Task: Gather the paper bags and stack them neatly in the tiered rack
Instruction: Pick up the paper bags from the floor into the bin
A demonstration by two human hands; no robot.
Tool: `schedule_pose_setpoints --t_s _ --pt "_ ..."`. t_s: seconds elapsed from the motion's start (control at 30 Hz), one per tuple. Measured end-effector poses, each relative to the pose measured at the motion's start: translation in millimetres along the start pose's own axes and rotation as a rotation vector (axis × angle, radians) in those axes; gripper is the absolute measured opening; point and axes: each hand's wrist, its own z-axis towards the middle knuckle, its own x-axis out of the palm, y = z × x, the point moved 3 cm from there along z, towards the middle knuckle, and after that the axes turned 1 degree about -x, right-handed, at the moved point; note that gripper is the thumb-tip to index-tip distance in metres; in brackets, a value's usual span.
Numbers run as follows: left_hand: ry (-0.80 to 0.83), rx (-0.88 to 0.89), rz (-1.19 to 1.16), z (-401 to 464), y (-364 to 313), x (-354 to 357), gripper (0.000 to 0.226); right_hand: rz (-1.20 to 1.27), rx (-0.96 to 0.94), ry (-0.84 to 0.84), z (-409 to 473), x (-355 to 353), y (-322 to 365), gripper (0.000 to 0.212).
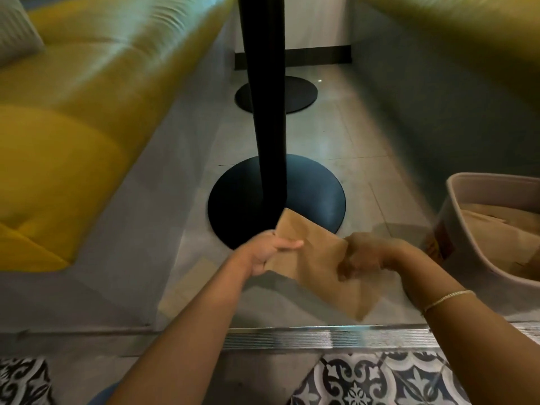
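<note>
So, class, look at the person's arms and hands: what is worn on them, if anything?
Both forearms are bare, with no sleeves showing. The left hand wears nothing visible. The right hand has a thin, pale beaded bracelet at its wrist. No gloves or watch show; the blur hides any rings.

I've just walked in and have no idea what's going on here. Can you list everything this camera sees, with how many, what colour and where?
Paper bag: one, brown, held in both hands at centre.
Paper bag on floor: one, brown, flat, below the left arm.
Bin: one, pale pink-beige, right edge, with brown paper bags inside; count unclear.
Table pedestals: two, black, round bases on the grey floor, centre.
Sofa: yellow, left; another yellow seat top right, blurred.
Cushion: one, grey, top left.
Patterned tiles: black and white, bottom.
Left hand: grips the bag's left side.
Right hand: grips its right side; bracelet on the wrist.
</note>
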Motion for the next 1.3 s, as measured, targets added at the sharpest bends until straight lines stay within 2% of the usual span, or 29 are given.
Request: schedule_pose_setpoints --t_s 0.07,0.13,0.2,0.27,0.37,0.43,0.6,0.67,0.73,0.87,1.03,1.1,1.23,1.3 --pt "-0.097 0.033 -0.110 -2 1 -27 0.008 0.011 0.021 -0.117 2 -7 -1 0.037" --pt "-0.159 0.039 -0.182 1 15 -53 0.018 0.144 0.024 -0.217 5 -13 -3 0.028" --pt "-0.219 0.022 -0.130 4 34 -73 0.023 0.279 0.020 -0.338 8 -17 -3 0.015" --pt "-0.354 -0.002 0.053 8 56 -96 0.026 0.292 -0.001 -0.493 10 -21 -1 0.011" --pt "-0.666 -0.134 0.639 4 90 -147 0.039 0.238 -0.020 -0.670 10 -25 4 0.025" --pt "-0.742 -0.262 0.934 -4 111 -177 0.044 0.205 -0.013 -0.703 10 -26 5 0.029" --pt "-0.669 -0.373 1.110 -15 152 -199 0.043 0.187 -0.001 -0.700 9 -27 0 0.031" --pt "-0.709 -0.378 1.141 -18 153 -196 0.046 0.197 0.004 -0.685 7 -27 -2 0.030" --pt "-0.783 -0.424 1.081 -18 152 -196 0.058 0.198 0.014 -0.679 6 -28 -3 0.031" --pt "-0.749 -0.472 0.891 -18 156 -192 0.078 0.189 0.024 -0.693 0 -30 -8 0.032" --pt "-0.667 -0.507 1.017 -18 164 -189 0.057 0.188 0.027 -0.689 -6 -32 -12 0.033" --pt "-0.646 -0.492 1.098 -14 160 -189 0.055 0.194 0.017 -0.683 -8 -32 -13 0.033" --pt "-0.692 -0.422 1.125 -13 149 -187 0.093 0.177 0.014 -0.690 -10 -34 -16 0.033" --pt "-0.704 -0.407 1.052 -13 150 -187 0.103 0.187 0.020 -0.696 -9 -34 -18 0.031"
